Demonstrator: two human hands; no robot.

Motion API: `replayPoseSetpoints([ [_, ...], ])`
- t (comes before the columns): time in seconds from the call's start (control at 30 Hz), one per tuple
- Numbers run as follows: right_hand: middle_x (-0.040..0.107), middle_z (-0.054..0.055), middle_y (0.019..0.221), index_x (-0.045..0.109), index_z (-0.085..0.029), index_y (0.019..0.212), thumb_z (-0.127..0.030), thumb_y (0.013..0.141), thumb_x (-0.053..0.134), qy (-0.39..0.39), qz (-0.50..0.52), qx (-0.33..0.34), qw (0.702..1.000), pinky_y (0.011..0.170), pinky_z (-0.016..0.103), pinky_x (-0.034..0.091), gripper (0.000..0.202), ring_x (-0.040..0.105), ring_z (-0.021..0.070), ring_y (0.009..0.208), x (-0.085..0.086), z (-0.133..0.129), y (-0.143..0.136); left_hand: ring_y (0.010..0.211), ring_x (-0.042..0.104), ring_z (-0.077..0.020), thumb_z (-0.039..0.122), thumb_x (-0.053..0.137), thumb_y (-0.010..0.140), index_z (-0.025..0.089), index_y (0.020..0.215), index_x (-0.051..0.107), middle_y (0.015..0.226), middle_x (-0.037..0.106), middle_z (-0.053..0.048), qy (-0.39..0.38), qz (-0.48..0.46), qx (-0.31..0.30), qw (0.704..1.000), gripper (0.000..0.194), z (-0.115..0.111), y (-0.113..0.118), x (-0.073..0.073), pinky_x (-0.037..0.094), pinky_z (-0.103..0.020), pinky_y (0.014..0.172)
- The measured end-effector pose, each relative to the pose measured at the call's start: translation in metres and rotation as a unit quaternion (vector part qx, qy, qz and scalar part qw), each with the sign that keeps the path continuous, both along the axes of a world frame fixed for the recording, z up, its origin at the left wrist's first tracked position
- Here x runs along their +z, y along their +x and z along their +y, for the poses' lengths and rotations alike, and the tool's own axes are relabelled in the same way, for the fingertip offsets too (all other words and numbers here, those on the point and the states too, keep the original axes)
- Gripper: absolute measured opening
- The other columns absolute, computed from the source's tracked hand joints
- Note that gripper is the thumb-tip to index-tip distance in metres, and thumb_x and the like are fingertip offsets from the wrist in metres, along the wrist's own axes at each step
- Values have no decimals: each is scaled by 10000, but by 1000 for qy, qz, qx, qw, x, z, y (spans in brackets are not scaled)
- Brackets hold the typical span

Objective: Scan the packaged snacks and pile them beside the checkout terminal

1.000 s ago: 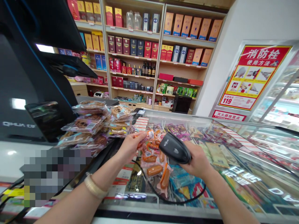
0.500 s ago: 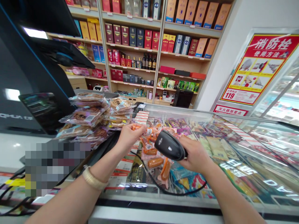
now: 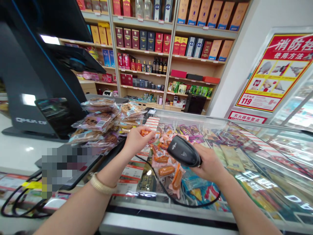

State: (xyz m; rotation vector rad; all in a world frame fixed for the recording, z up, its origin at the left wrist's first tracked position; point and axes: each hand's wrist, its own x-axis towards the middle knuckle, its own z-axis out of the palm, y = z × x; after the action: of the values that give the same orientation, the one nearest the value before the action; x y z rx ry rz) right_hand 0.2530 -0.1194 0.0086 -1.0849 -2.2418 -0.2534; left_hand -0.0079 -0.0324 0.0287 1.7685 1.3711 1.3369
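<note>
My right hand [image 3: 207, 163] is wrapped round the grip of a black barcode scanner [image 3: 183, 151], its head pointing left toward my other hand. A black cable [image 3: 168, 194] loops below it over the glass. With pinched fingers, my left hand [image 3: 137, 140] holds an orange-wrapped packaged sausage [image 3: 146, 133], partly hidden by the fingers. Several more packaged sausages [image 3: 166, 170] lie in a loose pile on the glass counter [image 3: 122, 205], under and left of the scanner.
Stacks of packaged flat cakes [image 3: 97, 122] stand left of my left hand. Behind them rises a dark checkout terminal [image 3: 49, 81]. Bagged snacks [image 3: 232, 156] show through the glass at right. Shelves of boxed bottles [image 3: 146, 40] line the back wall.
The whole view has shifted, so things appear slightly further right. Both hands keep their holds on the scanner and the sausage, with little movement between them.
</note>
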Motion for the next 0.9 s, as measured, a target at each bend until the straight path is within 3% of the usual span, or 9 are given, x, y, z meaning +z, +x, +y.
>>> replayPoseSetpoints([
  [0.13,674,77,830,599,-199,935,-287,812,549,25,21,-10,999,658,299,491,159,634,209,740,-2,4,7,625,608,-185,370,656,688,203,692,736,623,696,-30,-29,214,60,975,185,11,-38,11,354,-241,551],
  [0.27,693,87,880,611,-196,965,-263,788,553,30,36,-23,999,671,303,507,198,655,218,765,-7,9,16,630,621,-187,318,631,703,236,666,733,670,718,-31,-85,323,78,939,136,13,-61,9,365,-252,576],
  [0.43,691,81,834,603,-189,951,-235,769,526,60,51,-34,996,638,298,501,203,650,215,722,-9,12,20,745,657,-227,194,594,690,243,635,723,763,740,-62,-78,410,77,906,148,7,-55,1,399,-292,679],
  [0.6,670,69,780,594,-188,898,-233,768,531,60,51,-37,996,598,288,483,150,617,199,659,-8,12,19,939,638,-354,188,589,698,205,670,747,818,729,-154,-46,487,114,865,161,-1,-50,3,366,-467,885],
  [0.73,676,79,801,595,-181,919,-227,766,529,57,56,-35,996,611,294,485,173,626,209,687,-9,13,19,944,614,-377,347,580,772,186,678,733,825,706,-170,-12,468,128,874,240,-1,-48,2,389,-476,857],
  [0.83,676,77,795,599,-180,915,-223,767,530,54,63,-34,996,616,292,485,169,628,208,689,-10,13,19,946,614,-313,317,530,831,180,801,725,929,694,-149,78,403,127,903,240,4,-39,-4,425,-406,848],
  [0.9,678,77,800,602,-181,915,-225,769,536,49,65,-37,996,615,290,483,166,627,206,685,-10,14,20,964,614,-264,262,506,858,178,904,712,995,688,-129,125,375,78,915,227,8,-29,-10,435,-356,867],
])
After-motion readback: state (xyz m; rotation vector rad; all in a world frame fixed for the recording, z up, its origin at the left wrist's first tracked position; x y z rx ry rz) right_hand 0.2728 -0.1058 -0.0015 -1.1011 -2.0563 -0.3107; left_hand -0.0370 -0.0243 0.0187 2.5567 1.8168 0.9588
